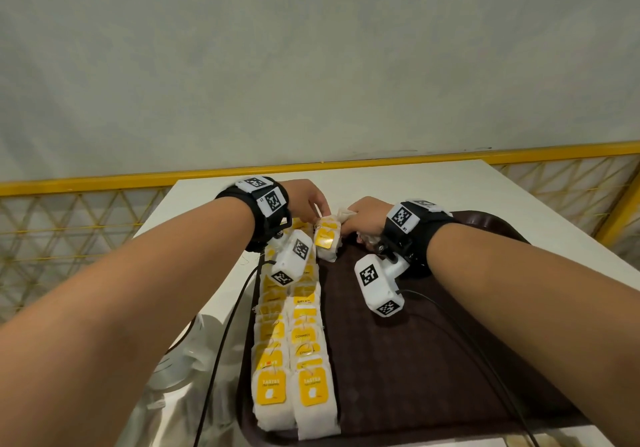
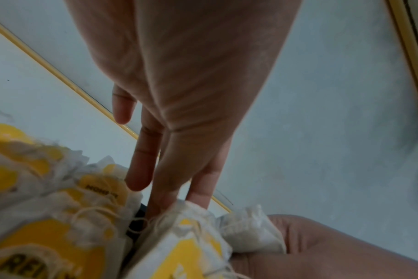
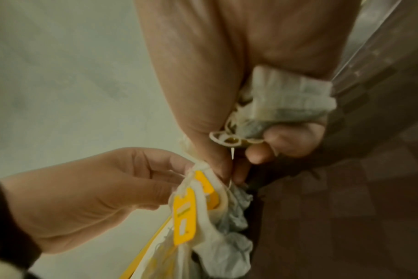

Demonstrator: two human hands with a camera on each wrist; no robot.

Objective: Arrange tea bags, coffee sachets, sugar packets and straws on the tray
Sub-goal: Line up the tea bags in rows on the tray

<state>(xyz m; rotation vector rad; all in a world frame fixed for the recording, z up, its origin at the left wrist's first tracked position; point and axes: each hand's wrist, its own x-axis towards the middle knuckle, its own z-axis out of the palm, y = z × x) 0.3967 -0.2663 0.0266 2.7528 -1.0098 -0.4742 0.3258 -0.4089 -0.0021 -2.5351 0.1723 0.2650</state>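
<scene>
head view is showing both hands meeting at the far end of the dark brown tray [image 1: 433, 360], which is sitting on a white table [image 1: 398, 183]. two overlapping rows of tea bags [image 1: 294, 353] with yellow tags are running along the tray's left side toward the person, and the hands seem to be working where those rows are ending, probably to extend them.

the right hand [image 1: 363, 218] is curling round a bunch of tea bags [image 3: 291, 98]: in the right wrist view its fingers are wrapping a crumpled white wad against the palm, with strings looping out, while its thumb and forefinger are pinching the top of a hanging bag [image 1: 327, 238]. holding a stock in the fist seems meant to let single bags be fed out one after another.

the left hand [image 1: 308, 200] is reaching in from the side, and in the right wrist view its fingertips [image 3: 179, 166] are pinching the top edge of that same hanging bag, just beside the right thumb, likely to draw it free of the bunch. the bag is dangling below both pinches, its yellow tag [image 3: 184, 217] facing outward, over the tray's far left corner, near the end of the rows.

no coffee sachets, sugar packets or straws are showing on the tray, so the task looks early.
</scene>
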